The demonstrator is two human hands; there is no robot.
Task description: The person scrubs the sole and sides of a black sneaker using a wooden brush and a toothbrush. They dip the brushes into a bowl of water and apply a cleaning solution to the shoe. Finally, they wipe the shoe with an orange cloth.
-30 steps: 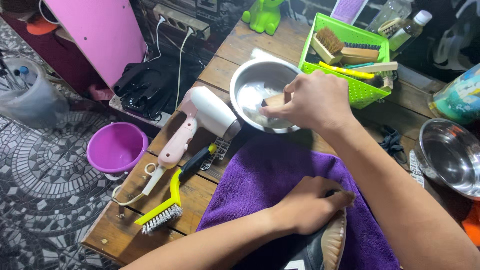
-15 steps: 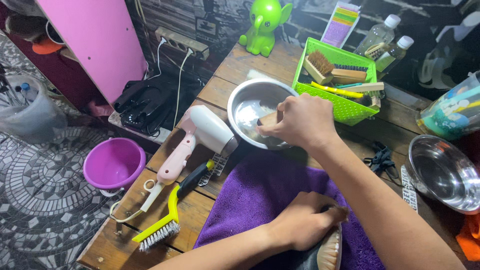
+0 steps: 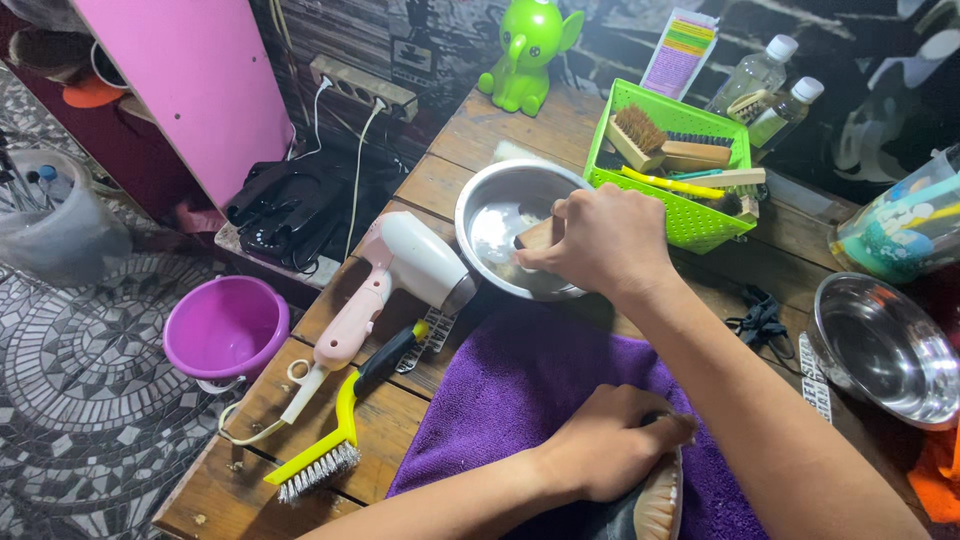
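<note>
My right hand [image 3: 607,241] grips a wooden-handled brush [image 3: 537,236] and holds it down inside a steel bowl [image 3: 487,199] with foamy water. My left hand [image 3: 613,447] presses on a dark shoe [image 3: 655,505] with a pale sole, lying on a purple towel [image 3: 520,385] at the near edge of the wooden table [image 3: 470,135]. Most of the shoe is hidden under my hand and by the frame's edge.
A pink-and-white hair dryer [image 3: 400,275] and a yellow wire brush [image 3: 330,440] lie left of the towel. A green basket [image 3: 690,215] of brushes, two bottles [image 3: 755,75] and a green elephant figure [image 3: 527,50] stand behind. Another steel bowl [image 3: 885,350] sits right; a purple bucket [image 3: 225,325] is on the floor.
The view has shifted, so the whole scene sits lower in frame. My right hand stays in the bowl with the brush, and my left hand stays on the shoe.
</note>
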